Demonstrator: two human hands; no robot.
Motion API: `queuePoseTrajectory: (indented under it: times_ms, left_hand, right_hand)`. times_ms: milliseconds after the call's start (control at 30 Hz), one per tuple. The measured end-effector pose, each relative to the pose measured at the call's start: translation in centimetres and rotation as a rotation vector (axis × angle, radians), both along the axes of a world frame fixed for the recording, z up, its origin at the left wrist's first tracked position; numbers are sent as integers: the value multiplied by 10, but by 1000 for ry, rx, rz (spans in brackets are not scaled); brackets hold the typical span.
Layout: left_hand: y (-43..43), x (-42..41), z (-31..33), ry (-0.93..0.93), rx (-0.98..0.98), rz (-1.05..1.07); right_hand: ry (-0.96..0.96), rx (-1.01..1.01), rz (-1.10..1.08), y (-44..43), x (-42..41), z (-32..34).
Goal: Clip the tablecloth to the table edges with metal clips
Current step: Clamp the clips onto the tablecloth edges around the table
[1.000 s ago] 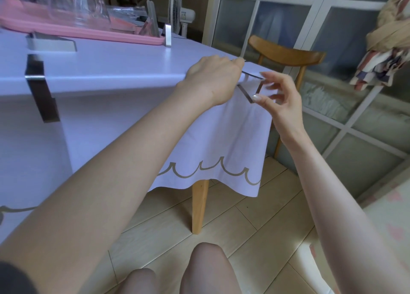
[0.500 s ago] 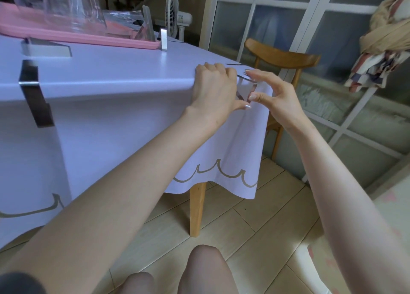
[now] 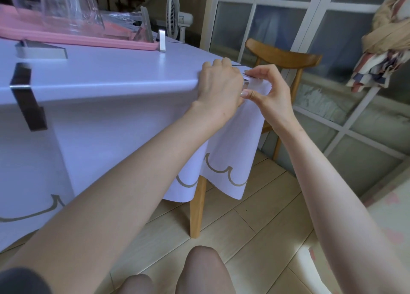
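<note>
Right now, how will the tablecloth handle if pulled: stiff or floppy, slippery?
Probably floppy: the tablecloth hangs in soft folds at the corner. Likely thin, since it drapes closely over the rounded edge. Possibly slick: its top shows a sheen.

We find the tablecloth (image 3: 111, 107) smooth matt cloth; on it, a mirror-bright metal clip (image 3: 23, 96) and a clear glossy glass jug (image 3: 66, 7); behind it, a satin wood chair (image 3: 284, 55)

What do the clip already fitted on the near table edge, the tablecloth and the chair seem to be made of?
Fitted clip: polished metal; it mirrors dark and bright patches.
Tablecloth: probably woven fabric, pale lilac and matte; it drapes in soft folds at the corner.
Chair: wood with a smooth warm-brown finish and faint grain.
</note>
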State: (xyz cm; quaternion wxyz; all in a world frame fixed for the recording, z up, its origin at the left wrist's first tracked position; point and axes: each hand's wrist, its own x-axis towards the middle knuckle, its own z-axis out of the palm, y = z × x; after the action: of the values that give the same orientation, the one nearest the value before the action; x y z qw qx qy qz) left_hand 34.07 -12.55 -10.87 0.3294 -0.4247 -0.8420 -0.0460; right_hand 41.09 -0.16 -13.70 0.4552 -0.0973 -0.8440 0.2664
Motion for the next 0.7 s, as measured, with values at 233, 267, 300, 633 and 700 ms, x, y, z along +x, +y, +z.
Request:
queuePoseTrajectory:
  times_ms: [233,267,300,633,700]
  left_hand:
    - [8,-4,3,36,-11,25]
    - [9,-4,3,47,-12,33]
    - [11,-4,3,58,-15,42]
    - [14,-9,-6,128,49,20]
    - [15,-11,-7,149,54,10]
  right_hand:
    - [74,70,-93,-2,-13,-3]
    - [80,74,-102,-2,-14,-4]
    - [85,75,-108,-2,-15,-4]
    - [48,126,-91,1,-15,-7]
    - [50,128,-85,1,-15,-8]
